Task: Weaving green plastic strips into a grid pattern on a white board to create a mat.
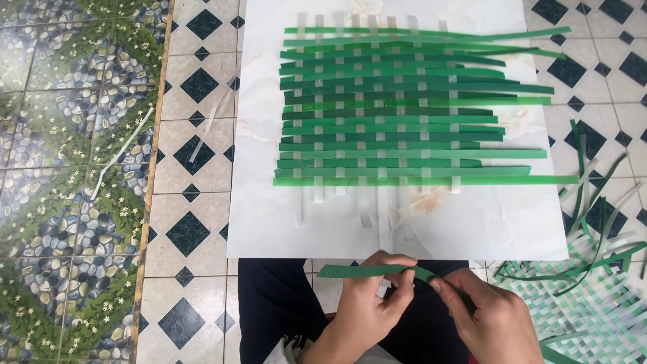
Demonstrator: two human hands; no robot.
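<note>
Both hands grasp one loose green paper strip above the lap, just off the near edge of the white sheet: the left hand pinches it near the middle, the right hand pinches its right end. The step looks like readying a strip for the woven mat, whose flat green horizontals cross pale, translucent-looking white verticals. Adding it below the lowest row would call for threading over and under those white tails. A finished green-and-white weave and scrap strips lie on the tiled floor at right.
</note>
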